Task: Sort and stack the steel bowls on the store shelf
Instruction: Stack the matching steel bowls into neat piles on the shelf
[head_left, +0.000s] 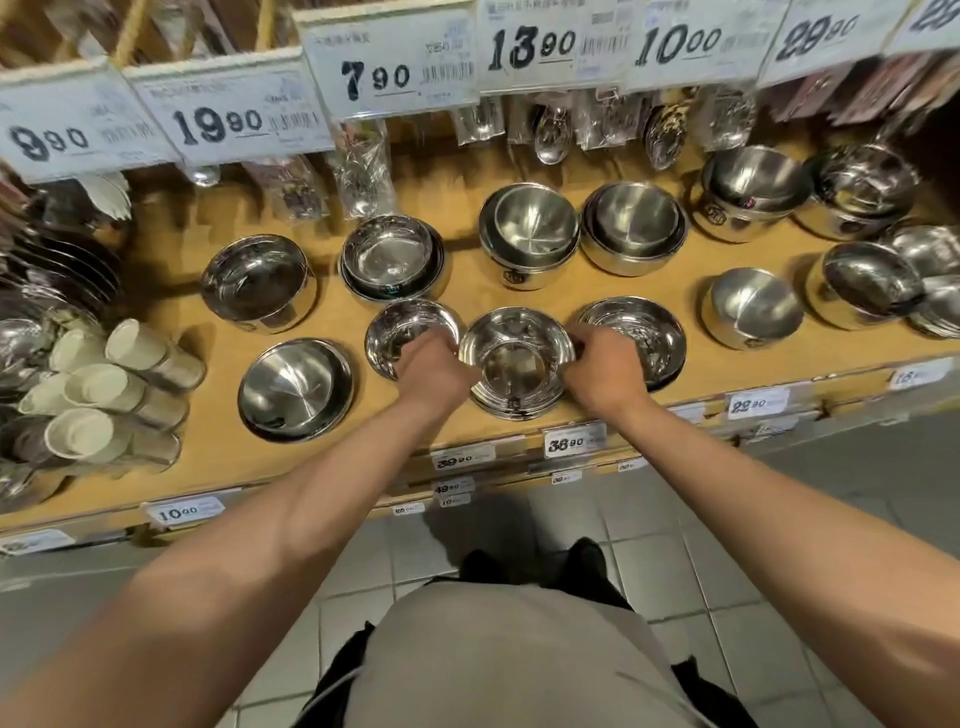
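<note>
Both my hands are on the front-centre bowl (517, 358), a shiny steel one that sits on top of a short stack at the front edge of the wooden shelf (171, 291). Left hand (434, 366) grips its left rim, fingers curled over the edge; right hand (602, 369) grips the right rim the same way. Grip on both sides is narrow and closed round the rim.

Just left of it, touching my left hand, a smaller polished bowl (402, 332). Just right, partly behind my right hand, another polished bowl (644, 338).

Further left at the front, a wide matte bowl (296, 389) nested in a second one. Behind that, a single deep bowl (257, 280).

Middle row: a shallow nested pair (392, 260), then two deep nested stacks (530, 234) and (634, 223) side by side.

Right side: a lone matte bowl (750, 309), and more stacks of deep bowls (753, 192) towards the back corner.

Far left: pale cups (104, 395) lying on their sides in a heap.

Overhead, price tags (395, 67) hang along the upper rail; I read 7.90, 13.90, 10.00. Packaged spoons (550, 130) hang behind them. Smaller tags run along the shelf's front lip.
</note>
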